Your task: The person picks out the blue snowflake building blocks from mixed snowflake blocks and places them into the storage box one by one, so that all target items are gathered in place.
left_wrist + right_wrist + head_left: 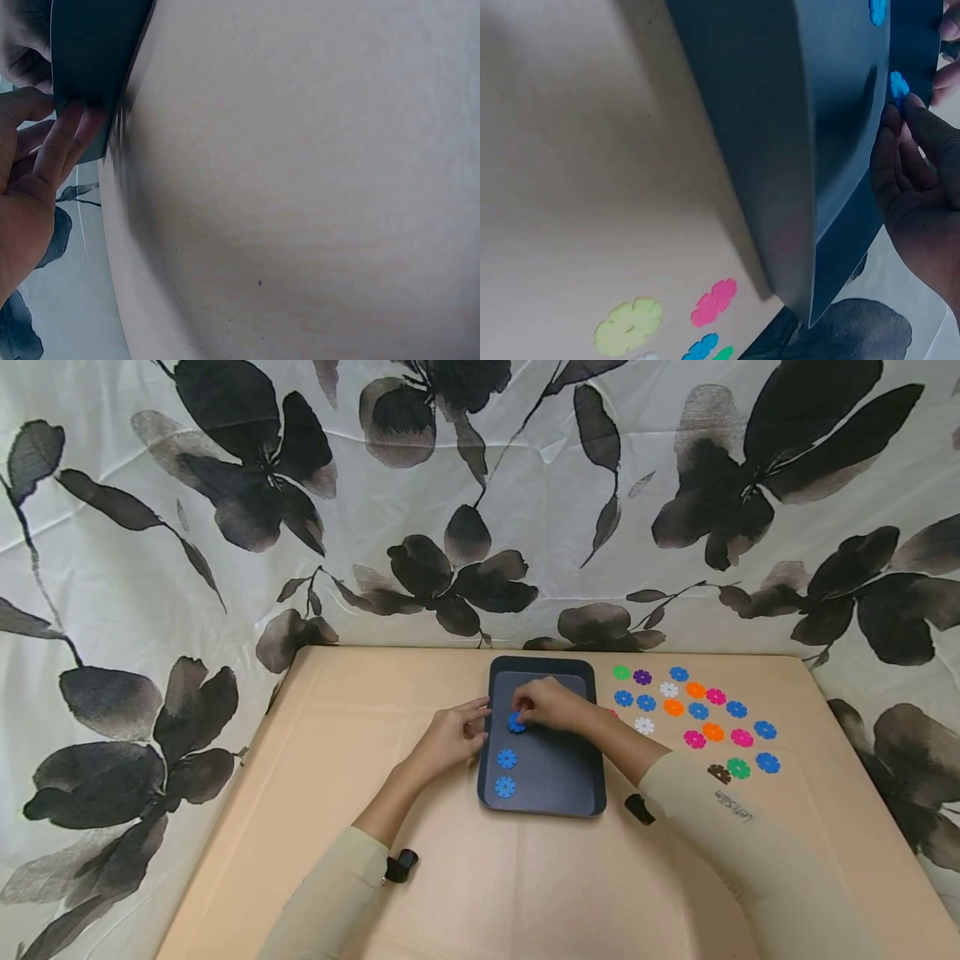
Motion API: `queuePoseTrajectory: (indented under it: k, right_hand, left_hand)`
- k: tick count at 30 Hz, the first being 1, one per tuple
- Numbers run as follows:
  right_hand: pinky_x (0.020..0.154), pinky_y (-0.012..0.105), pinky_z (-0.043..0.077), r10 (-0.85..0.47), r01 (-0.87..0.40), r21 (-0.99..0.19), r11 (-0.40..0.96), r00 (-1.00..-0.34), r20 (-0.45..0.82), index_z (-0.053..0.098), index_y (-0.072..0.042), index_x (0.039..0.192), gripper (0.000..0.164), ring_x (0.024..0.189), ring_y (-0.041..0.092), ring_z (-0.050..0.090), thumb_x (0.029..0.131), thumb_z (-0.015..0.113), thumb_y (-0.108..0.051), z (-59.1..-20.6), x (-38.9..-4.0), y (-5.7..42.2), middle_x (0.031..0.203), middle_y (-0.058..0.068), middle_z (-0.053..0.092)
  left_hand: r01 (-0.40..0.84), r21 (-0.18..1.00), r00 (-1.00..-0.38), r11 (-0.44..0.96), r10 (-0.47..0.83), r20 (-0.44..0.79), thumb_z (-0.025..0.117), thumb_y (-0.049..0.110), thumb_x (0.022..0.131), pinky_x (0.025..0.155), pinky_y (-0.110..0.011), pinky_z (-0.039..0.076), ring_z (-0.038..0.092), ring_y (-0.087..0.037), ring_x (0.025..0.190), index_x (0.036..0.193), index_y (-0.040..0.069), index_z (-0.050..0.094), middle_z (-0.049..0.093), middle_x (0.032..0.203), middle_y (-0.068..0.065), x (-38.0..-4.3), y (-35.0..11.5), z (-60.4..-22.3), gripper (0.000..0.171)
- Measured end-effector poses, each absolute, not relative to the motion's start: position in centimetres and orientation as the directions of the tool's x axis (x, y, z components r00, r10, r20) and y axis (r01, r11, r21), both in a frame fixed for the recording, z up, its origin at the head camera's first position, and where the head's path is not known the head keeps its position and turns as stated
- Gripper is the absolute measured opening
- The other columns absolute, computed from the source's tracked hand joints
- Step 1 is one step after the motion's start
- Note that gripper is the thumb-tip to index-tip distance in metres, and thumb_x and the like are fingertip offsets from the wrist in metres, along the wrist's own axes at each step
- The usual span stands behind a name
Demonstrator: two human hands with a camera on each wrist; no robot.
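My right hand (551, 703) pinches a blue notched, flower-shaped disc (898, 85) between thumb and fingers, close over the left side of the dark grey tray (555, 777). Two more blue discs (506, 772) lie in a column along that side, nearer the tray's front. My left hand (447, 739) is at the outside of the tray's left wall. In the left wrist view its fingers (58, 146) reach out nearly straight and rest against the wall.
Right of the tray, several flower-shaped discs in blue, orange, pink, white, green, purple and brown lie scattered on the light wooden table (420, 893). A pink disc (714, 302) lies near the tray's outer wall. A floral cloth (570, 527) hangs behind the table.
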State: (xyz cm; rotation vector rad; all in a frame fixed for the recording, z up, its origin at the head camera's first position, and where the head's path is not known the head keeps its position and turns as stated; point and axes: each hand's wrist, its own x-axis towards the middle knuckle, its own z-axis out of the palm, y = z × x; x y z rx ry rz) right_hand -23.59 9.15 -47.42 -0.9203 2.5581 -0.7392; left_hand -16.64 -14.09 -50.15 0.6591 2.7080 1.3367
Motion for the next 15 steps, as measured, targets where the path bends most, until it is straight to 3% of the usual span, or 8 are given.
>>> queuePoseTrajectory:
  k: [15]
  right_hand:
    - [0.069,0.023,0.053,-0.659,-0.476,-0.555,0.682,-0.729,-0.185,0.076,-0.006,0.098,0.006,0.074,0.009,0.062,0.093,0.076,-0.009,-48.3,-23.2,7.5,0.084,0.001,0.072]
  left_hand:
    - [0.352,0.768,-0.908,0.535,0.396,0.141,0.072,-0.004,0.089,0.069,-0.019,0.058,0.074,-0.016,0.082,0.132,-0.01,0.064,0.056,0.152,-0.017,-16.7,-14.0,-50.2,0.044]
